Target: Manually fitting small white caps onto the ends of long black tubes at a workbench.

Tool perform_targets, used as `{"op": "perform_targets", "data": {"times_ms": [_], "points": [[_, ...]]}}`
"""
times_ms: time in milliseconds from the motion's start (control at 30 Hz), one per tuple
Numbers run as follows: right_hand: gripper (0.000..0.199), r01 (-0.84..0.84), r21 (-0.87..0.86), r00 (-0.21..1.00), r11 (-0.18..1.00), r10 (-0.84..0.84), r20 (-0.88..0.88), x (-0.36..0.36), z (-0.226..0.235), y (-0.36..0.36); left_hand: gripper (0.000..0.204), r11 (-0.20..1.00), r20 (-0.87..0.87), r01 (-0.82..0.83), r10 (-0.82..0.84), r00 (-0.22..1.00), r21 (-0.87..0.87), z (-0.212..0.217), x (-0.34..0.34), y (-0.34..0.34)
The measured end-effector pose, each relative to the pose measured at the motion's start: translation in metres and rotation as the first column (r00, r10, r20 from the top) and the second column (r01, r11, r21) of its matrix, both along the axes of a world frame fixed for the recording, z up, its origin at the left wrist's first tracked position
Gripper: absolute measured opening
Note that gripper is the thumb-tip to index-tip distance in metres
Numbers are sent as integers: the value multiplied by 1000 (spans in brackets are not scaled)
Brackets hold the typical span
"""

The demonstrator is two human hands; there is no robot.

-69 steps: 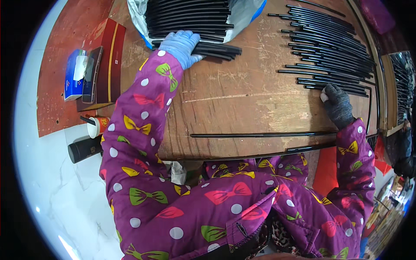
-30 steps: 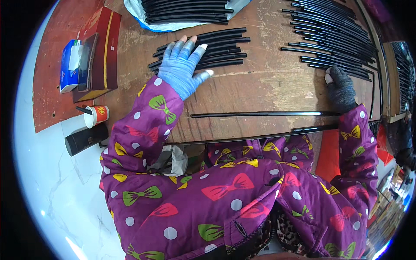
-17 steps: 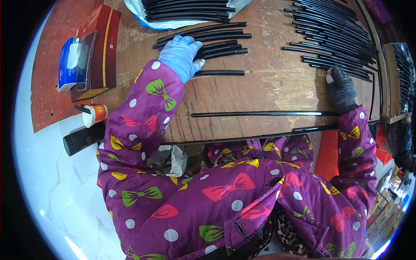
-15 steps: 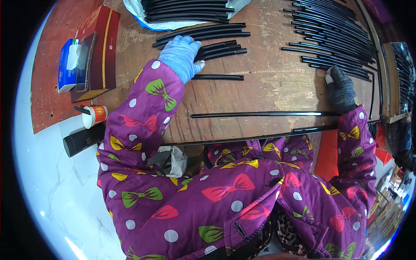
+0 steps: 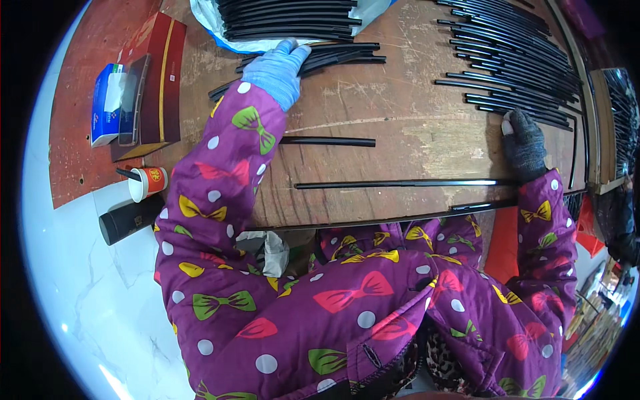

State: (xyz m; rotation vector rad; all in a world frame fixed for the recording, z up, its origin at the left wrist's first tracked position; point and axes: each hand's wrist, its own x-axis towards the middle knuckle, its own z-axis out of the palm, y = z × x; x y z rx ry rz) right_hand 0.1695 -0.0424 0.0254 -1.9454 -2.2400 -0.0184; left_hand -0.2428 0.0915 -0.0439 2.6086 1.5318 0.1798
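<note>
My left hand (image 5: pixel 275 73), in a light blue glove, is closed over a small bunch of black tubes (image 5: pixel 343 56) at the far left of the table. Their left ends poke out past my sleeve. A single black tube (image 5: pixel 333 141) lies nearer to me, partly covered by that sleeve. My right hand (image 5: pixel 523 141), in a dark grey glove with a bare fingertip showing, rests with curled fingers beside the near edge of a large pile of thin black rods (image 5: pixel 507 57). What those fingers hold is hidden. One long black rod (image 5: pixel 400 183) lies crosswise, its right end at my right wrist.
More black tubes (image 5: pixel 287 20) lie on a white and blue bag (image 5: pixel 247 47) at the far edge. On the left stand a red box (image 5: pixel 170 87), a blue packet (image 5: pixel 105 113), a paper cup (image 5: pixel 150 183) and a black case (image 5: pixel 130 220). A wooden ledge (image 5: pixel 603 133) borders the right.
My left hand has moved away from me, bringing the separate tube groups together near the bag. The single tube lies slightly nearer to me. My right hand stays in place.
</note>
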Motion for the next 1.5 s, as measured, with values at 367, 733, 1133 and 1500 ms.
{"op": "perform_targets", "data": {"times_ms": [367,733,1133,1500], "points": [[10,10,-3,1000,1000,-10,29,-3,2,0,42,997,84,-34,27,996,72,-13,-9,24],[9,-11,2,999,1000,11,35,-3,3,0,43,998,-4,51,-52,999,-32,-4,-2,61],[10,1,34,999,999,-2,36,-3,0,-1,29,953,-167,256,-283,944,-164,17,24,17],[10,1,38,999,999,-3,49,-3,1,0,34,957,20,217,-218,976,-190,16,32,32]]}}
